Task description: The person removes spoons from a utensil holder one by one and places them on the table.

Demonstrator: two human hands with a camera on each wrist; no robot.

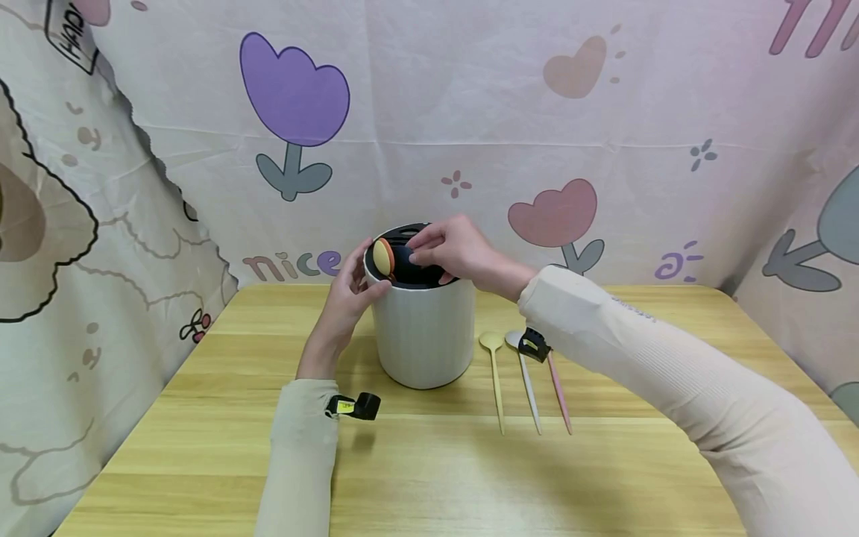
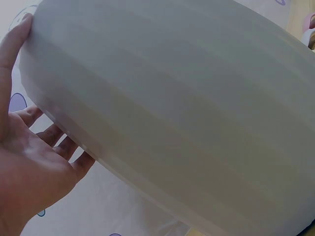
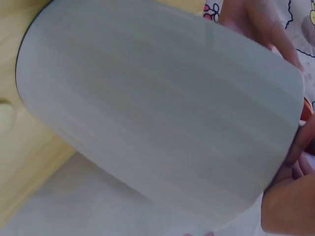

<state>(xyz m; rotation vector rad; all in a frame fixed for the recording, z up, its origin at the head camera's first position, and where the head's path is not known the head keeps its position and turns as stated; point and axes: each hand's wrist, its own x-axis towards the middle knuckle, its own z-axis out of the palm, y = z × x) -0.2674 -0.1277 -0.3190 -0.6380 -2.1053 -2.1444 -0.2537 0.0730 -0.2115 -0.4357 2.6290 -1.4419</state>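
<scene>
A ribbed white container [image 1: 424, 328] with a black inside stands upright on the table. My left hand [image 1: 344, 302] grips its left side, thumb at the front of the rim and fingers around the back, as the left wrist view also shows on the container wall [image 2: 172, 113]. A yellow spoon head [image 1: 383, 257] and an orange one [image 1: 392, 258] behind it show inside the mouth. Over the opening, my right hand [image 1: 463, 250] pinches a dark blue spoon [image 1: 404, 258], whose lower part is hidden. In the right wrist view the right hand [image 3: 290, 199] lies against the rim.
Right of the container lie a yellow spoon [image 1: 491, 341], a white spoon [image 1: 529, 388] and a pink spoon [image 1: 559, 395], side by side; my right sleeve overlaps the pink one's upper end. A printed cloth [image 1: 429, 97] hangs behind the wooden table [image 1: 429, 470].
</scene>
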